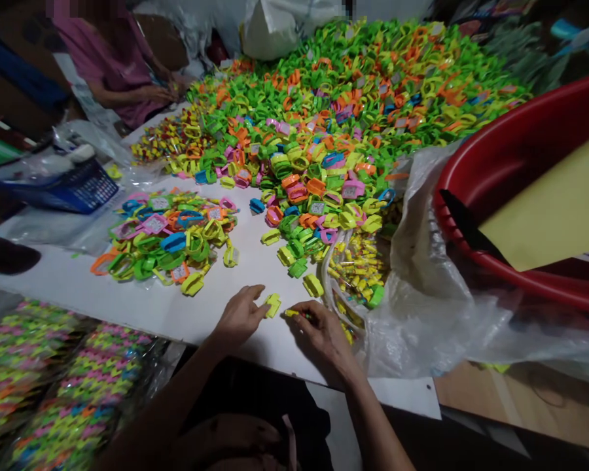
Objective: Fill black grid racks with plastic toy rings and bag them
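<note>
My left hand [240, 316] rests on the white table top [142, 307], fingers extended, holding nothing. Its fingertips lie just beside a small yellow plastic piece [273, 305]. My right hand [324, 337] pinches a thin yellow-and-orange item [293, 314] between its fingers. A clear plastic bag [412, 314] of small yellow parts [358, 268] sits close to that hand. Beyond both hands spreads a huge heap of green, orange and yellow plastic toy bands [319, 131], with a smaller mixed pile [167, 235] to the left.
A red plastic basin [471, 216] with a yellow sheet sits at the right. A blue basket [83, 190] stands at the far left. A co-worker in a pink shirt [112, 78] works beyond the table. Packaged bands in plastic [78, 392] lie at the lower left.
</note>
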The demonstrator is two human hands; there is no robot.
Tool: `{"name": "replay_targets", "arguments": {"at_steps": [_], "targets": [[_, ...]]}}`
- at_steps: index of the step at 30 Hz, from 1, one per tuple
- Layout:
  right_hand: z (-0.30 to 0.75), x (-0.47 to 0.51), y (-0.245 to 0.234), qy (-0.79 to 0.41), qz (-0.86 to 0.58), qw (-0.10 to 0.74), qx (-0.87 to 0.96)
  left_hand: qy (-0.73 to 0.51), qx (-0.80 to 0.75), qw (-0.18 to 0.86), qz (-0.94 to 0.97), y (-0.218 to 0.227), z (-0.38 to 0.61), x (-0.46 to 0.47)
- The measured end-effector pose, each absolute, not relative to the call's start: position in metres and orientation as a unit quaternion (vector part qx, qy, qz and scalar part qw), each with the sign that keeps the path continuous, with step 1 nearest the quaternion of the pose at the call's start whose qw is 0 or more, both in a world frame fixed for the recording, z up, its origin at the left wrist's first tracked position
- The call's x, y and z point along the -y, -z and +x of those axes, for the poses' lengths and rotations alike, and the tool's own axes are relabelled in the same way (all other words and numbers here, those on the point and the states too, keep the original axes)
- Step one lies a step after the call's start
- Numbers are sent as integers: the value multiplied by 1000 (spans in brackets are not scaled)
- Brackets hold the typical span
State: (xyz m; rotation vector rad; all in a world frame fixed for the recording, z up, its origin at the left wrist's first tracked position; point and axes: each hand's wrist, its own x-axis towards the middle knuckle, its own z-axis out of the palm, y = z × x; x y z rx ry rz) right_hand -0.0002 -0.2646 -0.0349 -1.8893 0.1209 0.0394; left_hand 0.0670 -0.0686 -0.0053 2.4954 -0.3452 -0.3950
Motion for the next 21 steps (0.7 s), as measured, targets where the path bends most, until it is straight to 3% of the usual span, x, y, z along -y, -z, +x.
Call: {"name": "replay_targets", "arguments": {"at_steps": [4,9,17,21], "targets": [[-10,256,35,-46,-797,598,-63,103,240,214,941,-9,69,61],[-3,243,39,-5,-794,606,-50,156,432,131,879,-17,79,75],[-3,247,39,-13,-780,624,-46,214,222,330,892,18,57,65],[-1,252,32,-7,-803,596,-8,209,188,409,868,28,50,69]]}}
